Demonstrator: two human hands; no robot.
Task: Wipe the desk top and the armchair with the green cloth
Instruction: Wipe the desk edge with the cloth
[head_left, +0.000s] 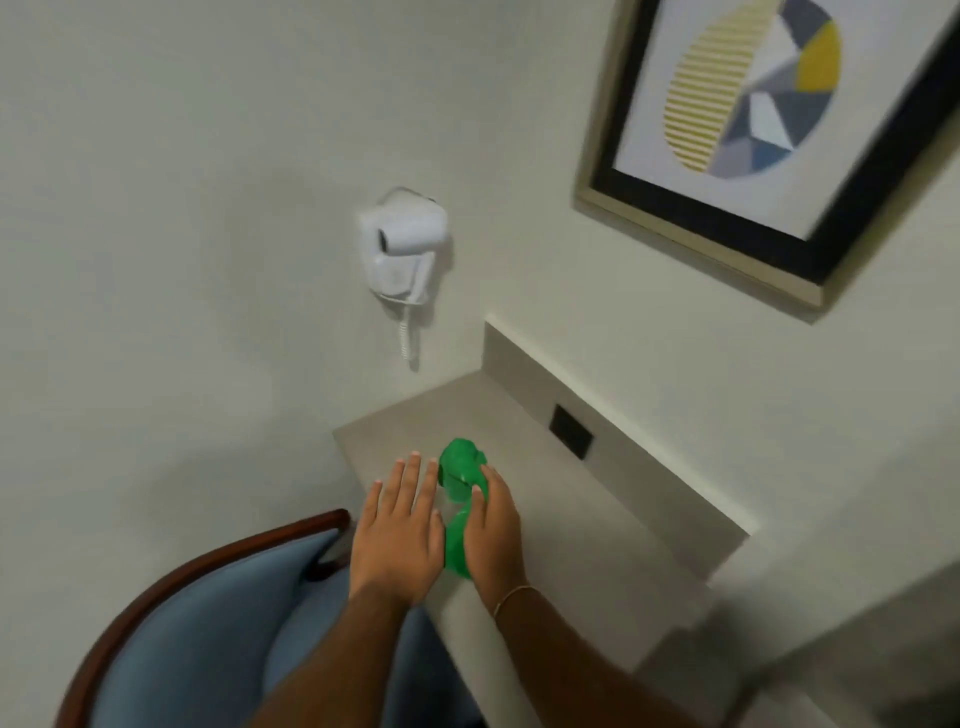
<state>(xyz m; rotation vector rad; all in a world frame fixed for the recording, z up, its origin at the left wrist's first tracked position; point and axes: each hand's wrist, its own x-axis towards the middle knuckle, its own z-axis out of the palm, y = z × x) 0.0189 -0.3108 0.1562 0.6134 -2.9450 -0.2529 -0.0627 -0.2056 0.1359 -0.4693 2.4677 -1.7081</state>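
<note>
Both hands over near-left part of grey desk (545, 452). Left hand (397, 535) flat, palm down, fingers (413, 478) straight and held close together, holding nothing; whether touching desk or just above it, cannot tell. Right hand (493, 525) just beside it, on green cloth (460, 470), fingers bent down over cloth and pressing it to desk. Cloth crumpled, lying on desk between the two hands: one bunch ahead of right fingertips, another part showing under right palm, toward left hand. Thin bracelet (511, 597) on right wrist.

Armchair (208, 623) at lower left, just beside desk edge: blue upholstery, curved dark wood frame. Left forearm crossing above seat.

Desk with low grey upstand at back, against wall; black socket plate (571, 431) set in upstand, well apart from cloth. White hair dryer (402, 244) mounted on wall above far-left corner of desk, w/ coiled cord hanging down. Framed picture (769, 119) on wall at upper right, tilted in view, abstract circle in yellow, grey, blue; somewhat blurred.
</note>
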